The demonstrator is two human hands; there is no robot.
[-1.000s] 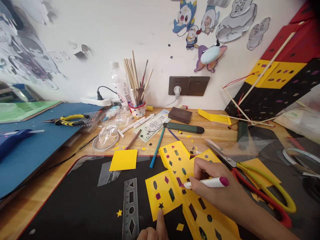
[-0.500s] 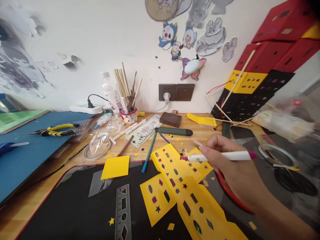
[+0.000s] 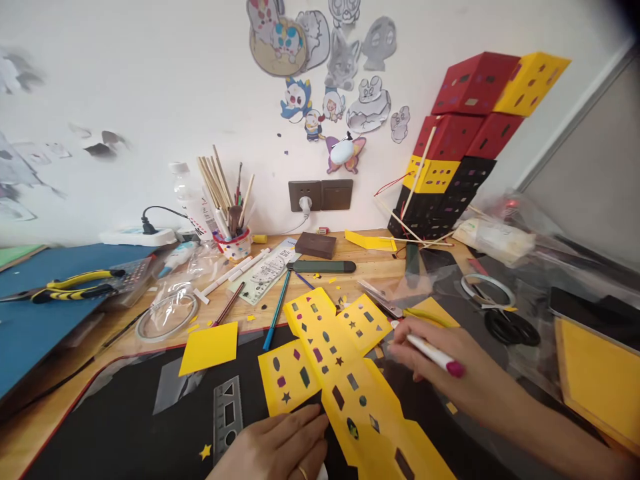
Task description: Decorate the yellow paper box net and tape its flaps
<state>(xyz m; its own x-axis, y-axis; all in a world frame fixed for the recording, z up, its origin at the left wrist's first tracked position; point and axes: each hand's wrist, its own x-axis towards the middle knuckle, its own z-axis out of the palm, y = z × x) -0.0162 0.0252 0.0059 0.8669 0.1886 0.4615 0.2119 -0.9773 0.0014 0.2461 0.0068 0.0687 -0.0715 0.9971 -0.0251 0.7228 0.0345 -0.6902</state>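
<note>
A yellow paper cutout [image 3: 345, 380] with many small shaped holes, backed in places by coloured film, lies on the black mat [image 3: 120, 413]. My right hand [image 3: 435, 353] is closed around a white marker [image 3: 429, 351] with a magenta end, just right of the cutout. My left hand [image 3: 280, 443] rests low in the view, fingers together, beside the cutout's lower left edge; a small white thing shows under its fingers, too hidden to name. Left of that hand lies a clear stencil ruler [image 3: 227, 407], partly covered by it.
Scissors [image 3: 380, 300] lie behind my right hand. A yellow square [image 3: 209, 348], pens, a green cutter [image 3: 325, 267] and a brush cup [image 3: 234, 245] stand or lie further back. Pliers [image 3: 70, 287] are on the left; stacked paper boxes [image 3: 450, 147] stand at the back right.
The view has shifted to the right. My left hand has come in at the bottom. My right hand has moved off the cutout's upper part with the marker, uncovering the scissors.
</note>
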